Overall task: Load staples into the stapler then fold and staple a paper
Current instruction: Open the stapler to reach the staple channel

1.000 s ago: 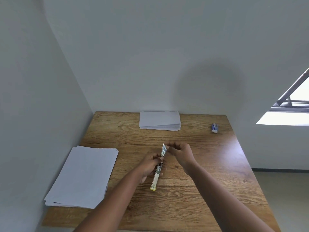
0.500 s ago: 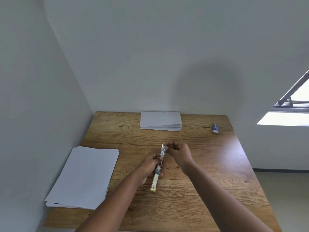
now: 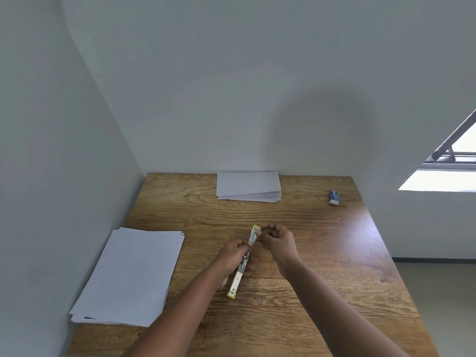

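Stapler (image 3: 243, 261) was swung open above mid-table (image 3: 322, 228), gripped by left hand (image 3: 233, 258); right hand (image 3: 277, 240) pinched at its far end, contents indiscernible. Paper stacks lay left (image 3: 134, 274) and rear (image 3: 248, 185); small box (image 3: 334, 197) far right

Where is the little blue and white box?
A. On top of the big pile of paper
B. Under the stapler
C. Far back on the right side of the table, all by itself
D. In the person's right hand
C: the little blue and white box sits alone near the table's far right corner, away from both paper stacks and the stapler.
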